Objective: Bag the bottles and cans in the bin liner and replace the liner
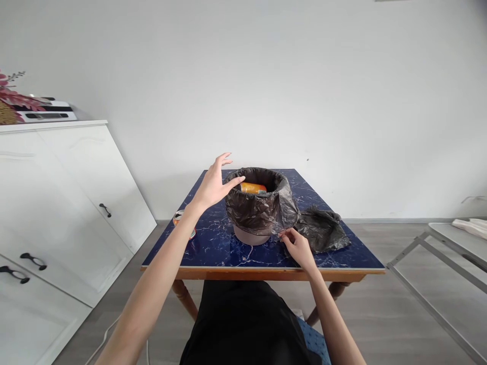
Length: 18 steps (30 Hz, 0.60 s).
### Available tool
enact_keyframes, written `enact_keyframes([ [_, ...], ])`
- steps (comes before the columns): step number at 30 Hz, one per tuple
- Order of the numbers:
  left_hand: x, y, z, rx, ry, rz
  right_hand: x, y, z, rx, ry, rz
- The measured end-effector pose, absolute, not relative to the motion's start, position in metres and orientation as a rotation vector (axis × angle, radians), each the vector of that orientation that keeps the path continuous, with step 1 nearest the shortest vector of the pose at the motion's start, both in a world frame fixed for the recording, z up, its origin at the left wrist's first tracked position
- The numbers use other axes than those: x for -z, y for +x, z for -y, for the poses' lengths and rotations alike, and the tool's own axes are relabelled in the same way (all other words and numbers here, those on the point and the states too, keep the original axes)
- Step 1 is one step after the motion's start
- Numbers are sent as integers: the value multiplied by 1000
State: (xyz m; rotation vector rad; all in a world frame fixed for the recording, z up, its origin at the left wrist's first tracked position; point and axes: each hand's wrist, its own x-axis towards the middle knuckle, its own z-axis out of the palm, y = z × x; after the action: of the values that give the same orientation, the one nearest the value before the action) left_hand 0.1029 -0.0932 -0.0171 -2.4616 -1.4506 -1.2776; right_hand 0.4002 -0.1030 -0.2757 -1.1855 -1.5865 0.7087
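Observation:
A round bin (251, 237) stands on the table, lined with a black bin bag (253, 210) folded down over its rim. Inside its mouth, an orange can (253, 188) lies on its side, partly hidden by the rim. My left hand (215, 185) is open over the rim's left side, fingers apart and thumb close to the can. Low on the bin's right, my right hand (297, 247) pinches the bag's hanging edge between thumb and fingers. Another can (178, 217) is at the table's left, mostly hidden behind my left forearm.
A crumpled black plastic bag (323, 230) lies right of the bin on the blue marbled tabletop (216, 253). White cabinets (72, 203) stand at left, and a grey metal-framed rack (437, 253) at right. The wall (342, 101) rises behind the table.

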Motion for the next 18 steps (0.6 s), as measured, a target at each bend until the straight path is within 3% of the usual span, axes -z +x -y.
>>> enact_keyframes([
  [11,23,45,95,1350,-2172,1590,280,402,100,-707,-1183,1594],
  [18,65,-32,104,762,-2045,2231,280,401,101,-699,-1184,1591],
])
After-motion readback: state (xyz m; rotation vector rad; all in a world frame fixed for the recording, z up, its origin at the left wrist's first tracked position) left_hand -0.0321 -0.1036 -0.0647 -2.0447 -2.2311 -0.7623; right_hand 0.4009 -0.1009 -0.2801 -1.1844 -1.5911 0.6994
